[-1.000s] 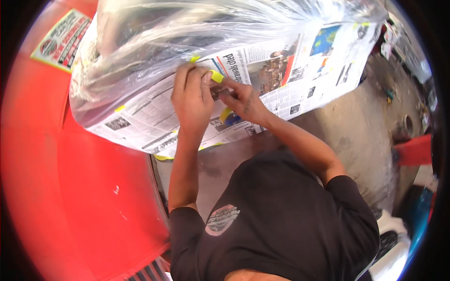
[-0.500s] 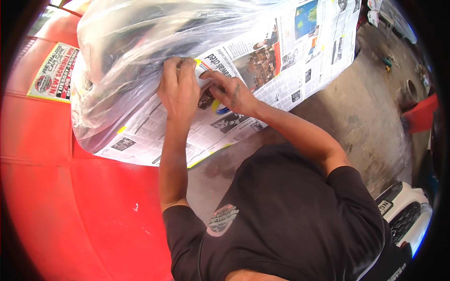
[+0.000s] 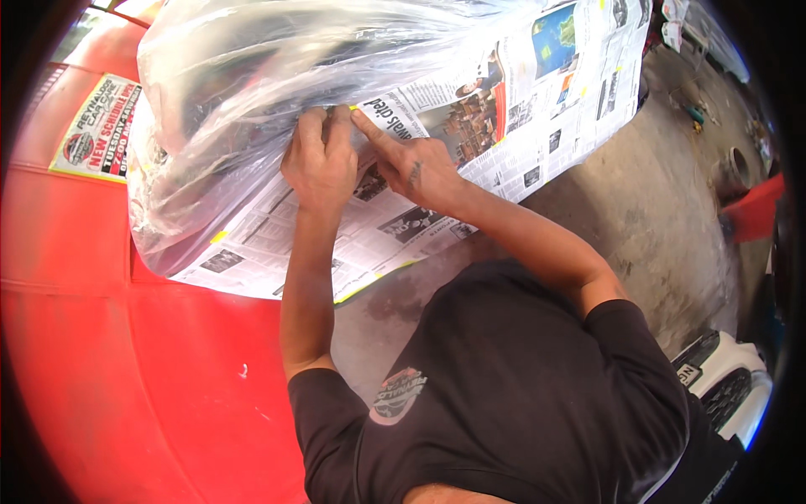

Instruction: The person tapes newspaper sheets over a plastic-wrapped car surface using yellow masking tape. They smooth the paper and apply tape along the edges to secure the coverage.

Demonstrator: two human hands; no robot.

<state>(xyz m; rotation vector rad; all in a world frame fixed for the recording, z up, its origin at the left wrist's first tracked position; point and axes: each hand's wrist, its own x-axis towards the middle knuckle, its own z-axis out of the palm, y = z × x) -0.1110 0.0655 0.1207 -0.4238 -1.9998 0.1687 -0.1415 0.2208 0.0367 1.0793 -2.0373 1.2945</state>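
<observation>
Crumpled clear plastic sheeting (image 3: 243,92) covers a bulky shape in front of me, and printed newspaper (image 3: 273,239) runs along its near side. My left hand (image 3: 321,164) bears down where plastic and newspaper meet, fingers bent and close together; what lies under the fingertips is hidden. Beside it, my right hand (image 3: 413,168) points its index finger at a small bit of yellow tape (image 3: 353,107) by the left fingertips. Its other fingers curl under the palm, where a blue-and-yellow tape roll showed half a second ago; the roll is now hidden.
A smooth red panel (image 3: 193,378) fills the left, with a printed poster (image 3: 96,126) at its upper part. More yellow tape (image 3: 220,236) sits on the newspaper's edge. Concrete floor (image 3: 621,218) lies right, with a dark cylinder (image 3: 739,166), a red object (image 3: 754,208) and a white car front (image 3: 743,382).
My right index finger has straightened and moved up-left to the seam beside my left fingertips. The tape roll under my right hand has gone out of sight. My left hand stays almost in place.
</observation>
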